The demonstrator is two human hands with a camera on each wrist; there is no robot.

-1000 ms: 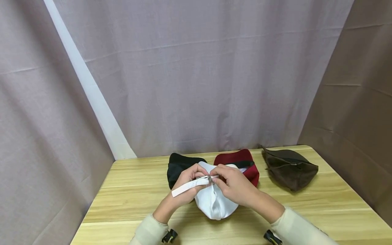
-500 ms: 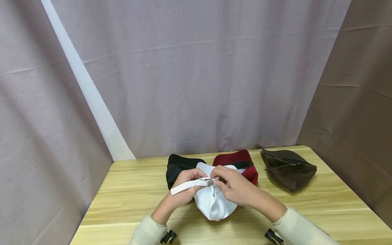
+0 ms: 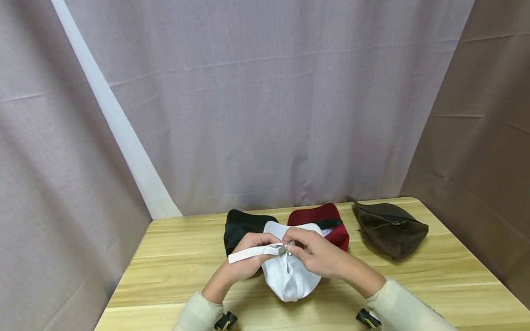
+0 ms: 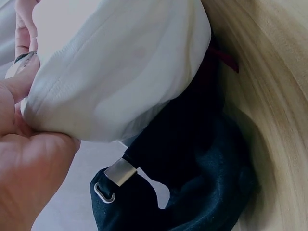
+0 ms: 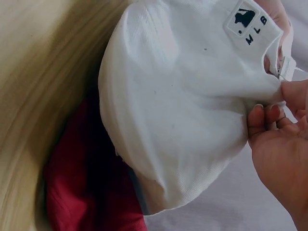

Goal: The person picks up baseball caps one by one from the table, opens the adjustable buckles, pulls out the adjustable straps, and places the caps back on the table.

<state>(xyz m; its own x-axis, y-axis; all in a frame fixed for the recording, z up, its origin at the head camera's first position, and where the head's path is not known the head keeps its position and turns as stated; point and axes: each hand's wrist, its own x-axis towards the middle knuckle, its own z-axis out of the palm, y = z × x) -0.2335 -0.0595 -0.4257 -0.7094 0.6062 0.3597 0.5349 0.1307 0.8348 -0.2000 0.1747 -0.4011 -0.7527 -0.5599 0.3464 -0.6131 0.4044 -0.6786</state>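
Observation:
A white baseball cap (image 3: 291, 282) is held between both hands, its back opening and strap turned toward me. My left hand (image 3: 245, 270) holds the cap at the buckle end of its strap. The free end of the white strap (image 3: 251, 253) sticks out leftward over that hand. A small metal buckle (image 3: 282, 251) sits between the fingertips of the two hands. My right hand (image 3: 316, 253) pinches the cap's back edge just right of the buckle. In the right wrist view, an MLB logo (image 5: 248, 21) shows on the white cloth beside the back opening.
Behind the white cap lie a black cap (image 3: 244, 226) at left and a dark red cap (image 3: 314, 213) at right, both partly covered. A brown cap (image 3: 393, 236) lies farther right on the wooden table (image 3: 178, 266). Grey curtains (image 3: 248, 115) stand behind the table.
Both hands and the white cap have come slightly lower in the head view. The strap's free end has shifted a little left and lies flatter. The grip stays on the cap.

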